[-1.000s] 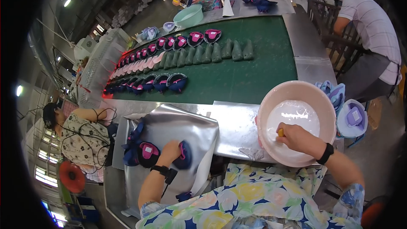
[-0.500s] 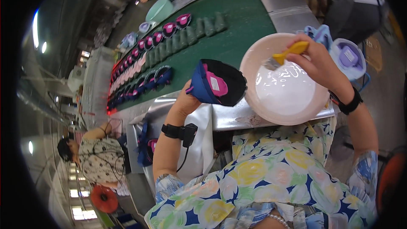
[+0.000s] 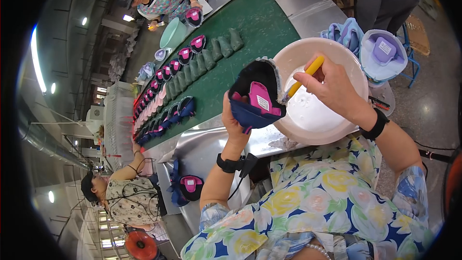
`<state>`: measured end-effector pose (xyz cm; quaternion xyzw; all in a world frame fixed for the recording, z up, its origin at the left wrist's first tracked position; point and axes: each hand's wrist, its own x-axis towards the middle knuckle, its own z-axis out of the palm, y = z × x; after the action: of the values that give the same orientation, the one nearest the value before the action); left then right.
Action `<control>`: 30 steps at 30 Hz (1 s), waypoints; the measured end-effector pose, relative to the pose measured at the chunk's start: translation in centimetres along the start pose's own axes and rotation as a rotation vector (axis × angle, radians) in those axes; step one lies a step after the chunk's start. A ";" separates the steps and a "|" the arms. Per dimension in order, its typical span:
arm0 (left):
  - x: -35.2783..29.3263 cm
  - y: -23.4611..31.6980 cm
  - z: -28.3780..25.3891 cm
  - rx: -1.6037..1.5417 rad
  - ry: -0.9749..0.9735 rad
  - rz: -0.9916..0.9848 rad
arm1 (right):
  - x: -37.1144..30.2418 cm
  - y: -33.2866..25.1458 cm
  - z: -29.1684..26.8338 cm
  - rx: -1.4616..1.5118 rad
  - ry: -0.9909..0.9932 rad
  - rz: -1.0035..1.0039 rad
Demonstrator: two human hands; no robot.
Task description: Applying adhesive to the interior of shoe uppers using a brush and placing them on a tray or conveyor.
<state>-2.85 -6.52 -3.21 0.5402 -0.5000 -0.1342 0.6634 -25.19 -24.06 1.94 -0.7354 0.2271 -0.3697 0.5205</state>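
L fingers [image 3: 228, 110] closed on a navy shoe upper [image 3: 257, 98], gripping it at the lower L side, opening tilted up twd me so the black lining + pink pad w/ a white label show. It's held up off the worktop [image 3: 262, 145], just L of the big pale pink basin [image 3: 354, 70], covering a bit of its L rim in this view. R fingers [image 3: 310, 83] pinched on the yellow handle of a brush [image 3: 308, 74], over the basin; bristle end is right at the upper's R edge, prob. touching, can't be 100% sure. White liquid [image 3: 310, 115] in basin. Ahead L, green belt [image 3: 262, 21] carries rows: navy/pink uppers [image 3: 185, 55], dk green foot forms [image 3: 207, 60], pink insoles [image 3: 156, 101], then more navy uppers nearest me. Another upper [image 3: 191, 186] w/ pink pad lies on the metal sheet by my L forearm. Lt blue/purple shoe pcs [image 3: 385, 50] R of basin. Co-worker [image 3: 168, 0] across the belt, near a mint basin [image 3: 173, 33], has an upper in one hand.
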 end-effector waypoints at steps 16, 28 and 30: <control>2.0 0.9 -2.6 -0.221 -0.040 -0.767 | -1.1 1.0 -1.2 0.069 -0.012 -0.164; -1.5 3.7 4.2 -0.905 0.024 -1.411 | -0.6 0.5 2.5 -0.055 -0.220 -0.699; -1.5 3.2 3.2 -1.092 0.006 -1.390 | -0.1 0.2 2.5 -0.171 -0.264 -0.664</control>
<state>-7.30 -6.07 -1.55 0.3299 0.0773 -0.7260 0.5984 -23.27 -22.53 1.27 -0.8514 -0.0631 -0.3999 0.3335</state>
